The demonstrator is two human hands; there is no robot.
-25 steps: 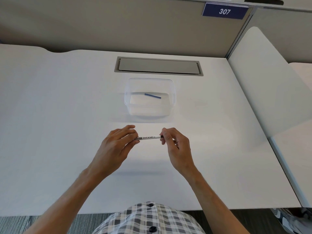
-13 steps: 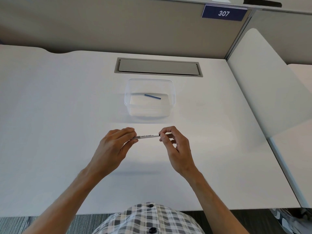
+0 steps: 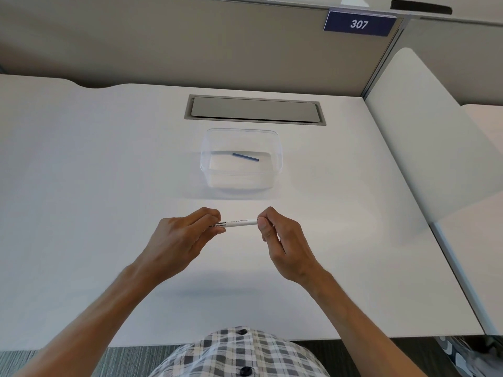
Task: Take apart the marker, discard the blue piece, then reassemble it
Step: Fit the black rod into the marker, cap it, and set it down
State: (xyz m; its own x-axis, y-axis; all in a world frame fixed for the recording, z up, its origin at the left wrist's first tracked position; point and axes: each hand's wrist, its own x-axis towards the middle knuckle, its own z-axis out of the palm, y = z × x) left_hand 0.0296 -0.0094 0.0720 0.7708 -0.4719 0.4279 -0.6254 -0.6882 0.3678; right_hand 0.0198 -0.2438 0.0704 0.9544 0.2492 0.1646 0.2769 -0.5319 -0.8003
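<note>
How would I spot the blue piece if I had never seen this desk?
Find the grey hatch set into the white desk. Just in front of it stands a clear plastic tub. The blue piece is the thin stick lying inside, the tub's only content.

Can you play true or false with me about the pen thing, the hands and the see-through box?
1. The blue piece lies inside the clear box. True.
2. The marker is lying flat on the desk. False: both hands hold it up, one at each end.
3. The left hand grips the marker's left end. True.
4. The right hand is reaching into the clear box. False: it pinches the marker's right end, nearer the person than the box.
5. The sign on the partition reads 703. False: it reads 307.
</note>
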